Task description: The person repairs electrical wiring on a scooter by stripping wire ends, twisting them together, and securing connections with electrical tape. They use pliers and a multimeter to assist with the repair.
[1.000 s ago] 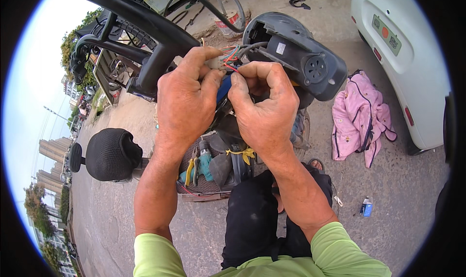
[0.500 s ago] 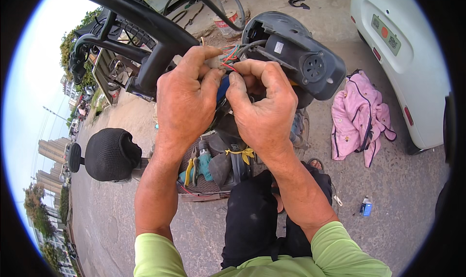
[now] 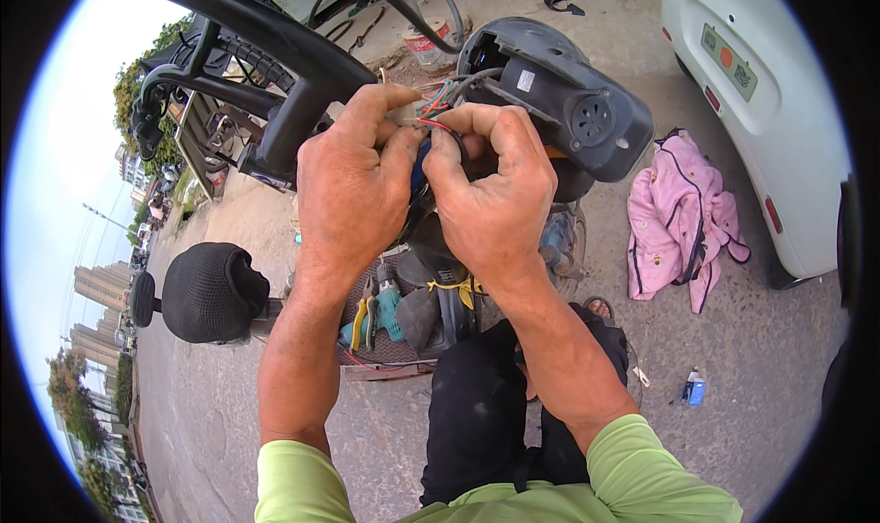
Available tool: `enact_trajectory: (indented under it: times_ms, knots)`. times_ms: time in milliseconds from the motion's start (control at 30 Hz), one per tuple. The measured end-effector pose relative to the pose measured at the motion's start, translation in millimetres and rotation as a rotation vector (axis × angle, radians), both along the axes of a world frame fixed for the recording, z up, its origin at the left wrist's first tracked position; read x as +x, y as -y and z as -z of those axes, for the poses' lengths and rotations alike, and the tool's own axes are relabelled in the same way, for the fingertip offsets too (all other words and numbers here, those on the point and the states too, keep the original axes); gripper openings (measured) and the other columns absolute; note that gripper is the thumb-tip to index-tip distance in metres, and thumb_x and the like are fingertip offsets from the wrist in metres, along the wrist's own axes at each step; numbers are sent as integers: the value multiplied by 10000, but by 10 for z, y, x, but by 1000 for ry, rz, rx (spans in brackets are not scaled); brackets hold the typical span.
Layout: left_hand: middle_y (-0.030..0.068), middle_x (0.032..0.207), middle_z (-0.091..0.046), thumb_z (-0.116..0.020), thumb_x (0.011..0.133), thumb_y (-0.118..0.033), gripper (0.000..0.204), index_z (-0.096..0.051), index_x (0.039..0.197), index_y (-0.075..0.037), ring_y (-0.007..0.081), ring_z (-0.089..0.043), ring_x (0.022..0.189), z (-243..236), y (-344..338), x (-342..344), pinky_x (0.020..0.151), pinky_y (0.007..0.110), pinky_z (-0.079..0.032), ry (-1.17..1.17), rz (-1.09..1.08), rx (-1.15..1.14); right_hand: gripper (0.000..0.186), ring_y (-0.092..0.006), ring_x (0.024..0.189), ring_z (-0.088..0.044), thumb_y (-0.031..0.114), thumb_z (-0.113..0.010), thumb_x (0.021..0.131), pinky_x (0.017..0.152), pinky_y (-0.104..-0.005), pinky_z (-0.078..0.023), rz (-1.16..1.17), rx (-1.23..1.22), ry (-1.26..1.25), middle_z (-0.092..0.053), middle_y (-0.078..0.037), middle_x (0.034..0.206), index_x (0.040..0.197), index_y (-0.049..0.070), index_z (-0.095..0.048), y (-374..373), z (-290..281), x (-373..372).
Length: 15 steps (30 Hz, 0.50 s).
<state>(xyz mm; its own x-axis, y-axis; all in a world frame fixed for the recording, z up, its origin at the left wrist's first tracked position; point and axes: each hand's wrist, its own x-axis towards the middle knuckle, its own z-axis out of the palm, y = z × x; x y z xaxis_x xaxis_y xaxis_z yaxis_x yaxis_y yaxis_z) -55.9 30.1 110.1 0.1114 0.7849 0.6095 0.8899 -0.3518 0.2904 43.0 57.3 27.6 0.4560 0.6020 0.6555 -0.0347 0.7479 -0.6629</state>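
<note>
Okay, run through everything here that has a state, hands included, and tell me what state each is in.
Left hand: pinched on a pale connector
Right hand: pinching a red wire
Coloured wires: exposed, bunched
Black casing: tilted, hollow showing
Teal drill: lying down
Pink jacket: crumpled on the pavement
Blue box: too small to tell whether open

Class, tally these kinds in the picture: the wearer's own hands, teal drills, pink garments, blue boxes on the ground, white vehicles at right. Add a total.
Left hand and right hand: 2
Teal drill: 1
Pink garment: 1
Blue box: 1
White vehicle: 1
Total: 6
</note>
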Motion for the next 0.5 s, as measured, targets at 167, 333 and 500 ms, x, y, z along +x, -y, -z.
enact_trajectory:
  times_ms: [167,333,500]
  knots:
    - [85,792,-744,-684,912,-16,253,-698,1164,-10,74,-653,727,-5,8,11,687,265,-538,4,-11,-9,194,-162,615,-597,-54,-734,785,579,-335,-499,-3,-12,12,-631,-69,843,951,24,-671,2,-9,11]
    - [84,802,-747,-685,913,-15,248,-699,1161,-11,75,-656,737,3,2,11,695,266,-539,8,-9,4,193,-163,615,-598,-54,-729,784,580,-336,-502,-4,-9,14,-636,-71,846,953,21,-672,-2,-9,17]
    - [92,814,-753,-687,906,-5,257,-701,1162,-18,82,-668,753,7,3,15,710,269,-542,-4,1,25,181,-169,605,-588,-48,-728,782,575,-339,-496,-13,-6,6,-642,-72,827,943,17,-677,-6,-28,26]
